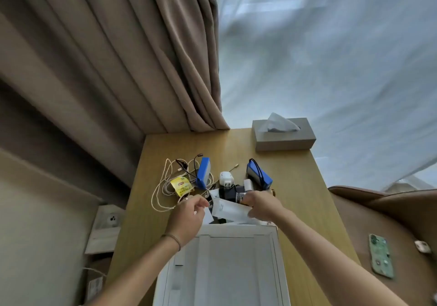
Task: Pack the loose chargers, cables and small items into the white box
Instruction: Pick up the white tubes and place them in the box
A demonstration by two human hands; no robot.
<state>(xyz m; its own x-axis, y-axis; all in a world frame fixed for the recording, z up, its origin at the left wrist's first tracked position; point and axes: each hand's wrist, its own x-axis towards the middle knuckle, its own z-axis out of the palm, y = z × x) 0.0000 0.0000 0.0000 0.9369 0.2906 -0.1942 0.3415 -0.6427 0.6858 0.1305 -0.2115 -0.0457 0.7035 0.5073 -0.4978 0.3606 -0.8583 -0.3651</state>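
Soft daylight through sheer curtain (331, 57); strong wide-angle edge distortion.

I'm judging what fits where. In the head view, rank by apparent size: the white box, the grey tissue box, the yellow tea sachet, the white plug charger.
1. Open white cardboard box, though nearest the camera.
2. Grey rectangular tissue box.
3. Yellow tea sachet and white plug charger: too alike to rank.

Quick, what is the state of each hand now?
Left hand: closed on the white packet's left end.
Right hand: closed on its right end.
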